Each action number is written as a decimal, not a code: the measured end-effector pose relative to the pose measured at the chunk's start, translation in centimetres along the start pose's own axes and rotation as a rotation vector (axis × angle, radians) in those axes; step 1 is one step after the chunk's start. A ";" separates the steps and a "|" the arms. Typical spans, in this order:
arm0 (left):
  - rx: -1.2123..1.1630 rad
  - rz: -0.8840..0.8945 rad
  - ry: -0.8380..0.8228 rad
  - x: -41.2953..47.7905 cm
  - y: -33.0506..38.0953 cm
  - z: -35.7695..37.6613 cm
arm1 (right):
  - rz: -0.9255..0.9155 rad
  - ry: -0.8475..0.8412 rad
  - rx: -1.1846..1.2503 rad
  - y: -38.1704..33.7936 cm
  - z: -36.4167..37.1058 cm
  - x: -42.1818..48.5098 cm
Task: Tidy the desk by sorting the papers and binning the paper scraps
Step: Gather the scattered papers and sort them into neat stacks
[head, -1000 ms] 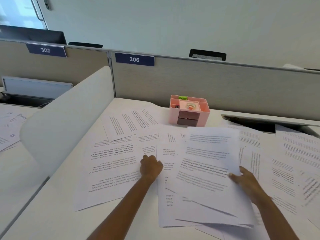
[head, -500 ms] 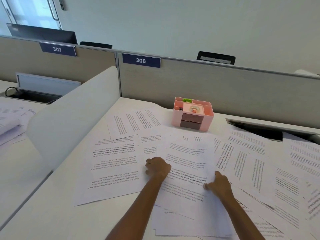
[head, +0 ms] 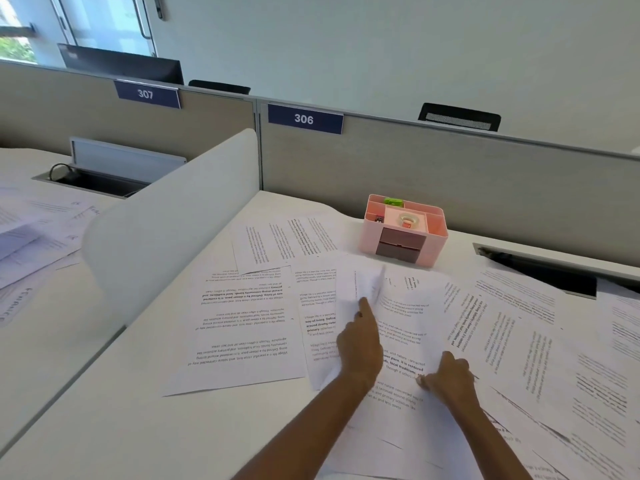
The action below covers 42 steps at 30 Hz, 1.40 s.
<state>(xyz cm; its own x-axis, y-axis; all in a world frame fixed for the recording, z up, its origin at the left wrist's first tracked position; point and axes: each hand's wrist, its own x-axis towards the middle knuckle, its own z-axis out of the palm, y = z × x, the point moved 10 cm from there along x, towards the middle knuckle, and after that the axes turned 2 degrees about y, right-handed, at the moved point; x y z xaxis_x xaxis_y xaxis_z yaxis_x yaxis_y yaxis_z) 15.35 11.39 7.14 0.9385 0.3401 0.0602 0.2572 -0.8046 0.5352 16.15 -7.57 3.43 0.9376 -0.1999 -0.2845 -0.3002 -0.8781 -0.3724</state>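
Printed sheets cover the white desk (head: 114, 410), overlapping one another. My left hand (head: 358, 344) lies on the middle pile, index finger stretched forward onto a white buckled sheet (head: 360, 284) that rises off the pile; its other fingers are curled, and the hand seems to hold that sheet. My right hand (head: 446, 375) is curled and pinches the top sheet (head: 401, 337) of the pile near its right edge. A large sheet (head: 242, 327) lies flat to the left, another sheet (head: 284, 240) behind it. No paper scraps or bin show.
A pink desk organiser (head: 403, 230) with tape stands at the back against the grey partition (head: 450, 174). A curved white divider (head: 166, 233) bounds the left side; more papers (head: 31, 233) lie on the neighbouring desk. A cable slot (head: 540, 271) opens at the back right.
My right hand slid the top sheet leftward onto the middle pile. My left hand went from a fist to an outstretched index finger, and a sheet buckled up ahead of it. The view turned left.
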 end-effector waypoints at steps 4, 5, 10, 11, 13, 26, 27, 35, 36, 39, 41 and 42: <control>-0.172 0.036 -0.007 0.5 0.0 -1.7 | -0.030 -0.024 0.108 0.6 0.2 0.5; -0.277 0.040 -0.030 1.0 -0.2 -2.6 | -0.044 -0.030 0.199 0.9 0.1 0.7; -0.823 0.158 -0.260 1.6 -0.3 -6.8 | -0.034 -0.072 0.818 2.2 -0.6 0.8; -0.871 0.174 -0.281 1.5 -0.3 -7.7 | -0.068 -0.081 0.869 1.6 -1.1 0.7; -0.916 0.196 -0.261 1.5 -0.2 -9.9 | -0.164 -0.086 0.922 -0.8 -2.3 0.1; -1.156 0.164 0.047 3.3 -3.2 -18.0 | -0.602 0.168 1.084 -10.1 -9.2 -3.8; -1.117 0.131 0.014 3.1 -4.0 -16.5 | -0.582 0.142 1.058 -9.9 -7.9 -3.7; -0.869 -0.019 -0.174 1.3 -8.6 -7.9 | -0.501 0.114 1.007 -8.0 -3.3 -3.2; -0.799 -0.018 -0.182 1.4 -9.1 -7.7 | -0.495 0.123 1.012 -7.8 -3.5 -3.1; -0.410 -0.098 -0.126 2.2 -12.2 -7.7 | -0.457 0.148 1.016 -7.4 -4.2 -2.3; -0.141 -0.220 -0.087 2.3 -15.1 -8.5 | -0.410 0.124 1.024 -7.1 -4.0 -1.5; -0.036 -0.275 -0.087 2.1 -16.4 -9.0 | -0.386 0.107 1.021 -7.0 -3.9 -1.0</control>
<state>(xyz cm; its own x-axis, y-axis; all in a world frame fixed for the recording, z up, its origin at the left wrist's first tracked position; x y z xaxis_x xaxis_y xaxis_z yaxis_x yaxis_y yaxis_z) 11.01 29.66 6.04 0.8512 0.4990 -0.1626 0.4979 -0.6697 0.5510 17.98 -2.88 9.76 0.9952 -0.0691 0.0687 0.0596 -0.1259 -0.9902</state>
